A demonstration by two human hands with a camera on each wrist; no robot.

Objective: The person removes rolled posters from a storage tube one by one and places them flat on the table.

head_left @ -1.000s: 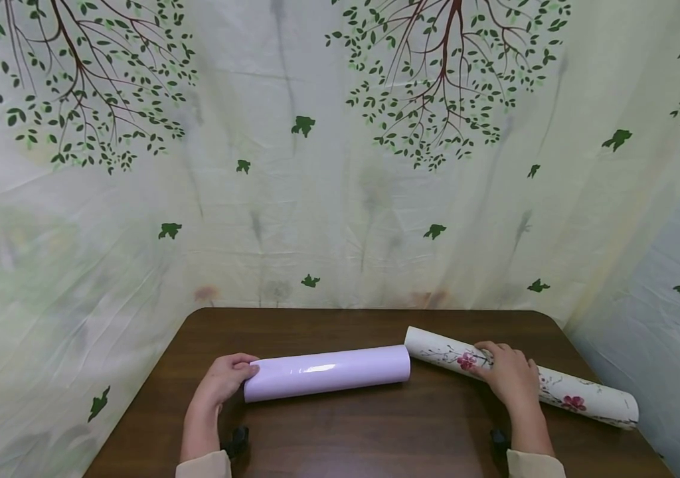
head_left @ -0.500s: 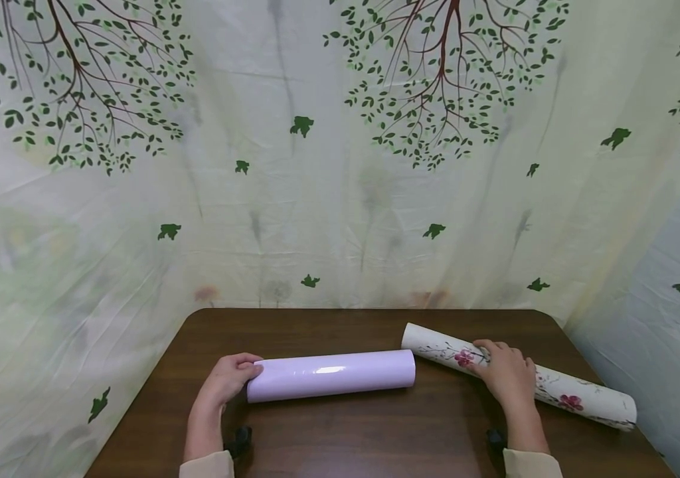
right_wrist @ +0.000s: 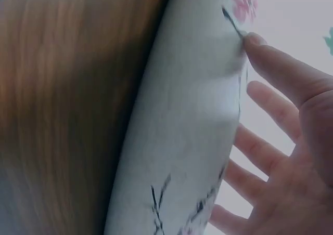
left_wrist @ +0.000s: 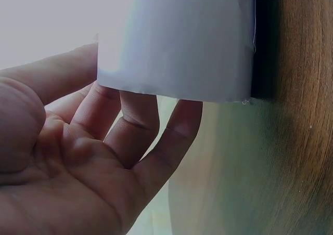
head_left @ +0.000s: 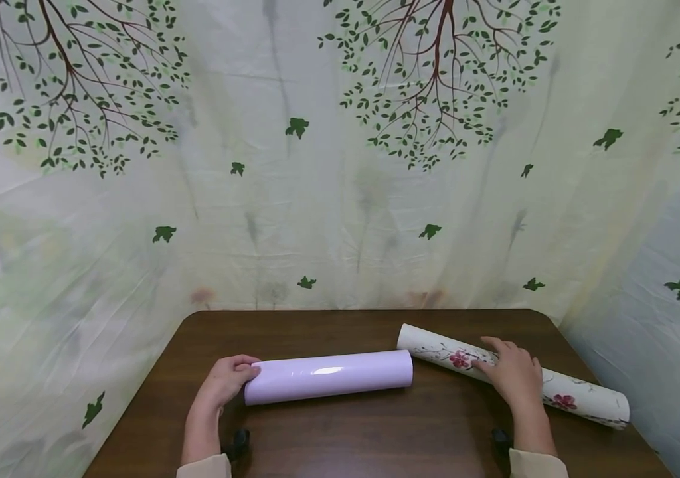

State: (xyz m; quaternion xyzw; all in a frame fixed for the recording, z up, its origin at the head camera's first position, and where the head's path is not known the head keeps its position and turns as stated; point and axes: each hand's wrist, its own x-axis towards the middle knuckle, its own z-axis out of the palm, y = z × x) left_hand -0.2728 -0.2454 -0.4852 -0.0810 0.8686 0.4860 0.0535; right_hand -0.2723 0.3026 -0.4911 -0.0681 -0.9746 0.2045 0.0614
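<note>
A glossy lilac wallpaper roll (head_left: pixel 328 377) lies across the left and middle of the table, its right end overlapping a white wallpaper roll (head_left: pixel 585 397) in the head view. My left hand (head_left: pixel 224 383) grips its left end, thumb on the near side; the left wrist view shows the other fingers (left_wrist: pixel 138 126) going behind the rim. The white one, printed with pink blossoms and dark twigs, slants down to the right. Over its middle is my right hand (head_left: pixel 514 375), fingers spread and loosely straight. In the right wrist view the thumb (right_wrist: pixel 276 68) reaches the roll's edge.
Both rolls lie on a brown wooden table (head_left: pixel 364 438) with rounded far corners. Behind it hangs a pale curtain (head_left: pixel 346 199) printed with branches and green birds. A dark strap piece shows under each wrist.
My right hand has loosened from the white roll, its fingers lifting and spreading. The lilac roll's right end has shifted slightly toward me, with my left hand still holding its left end.
</note>
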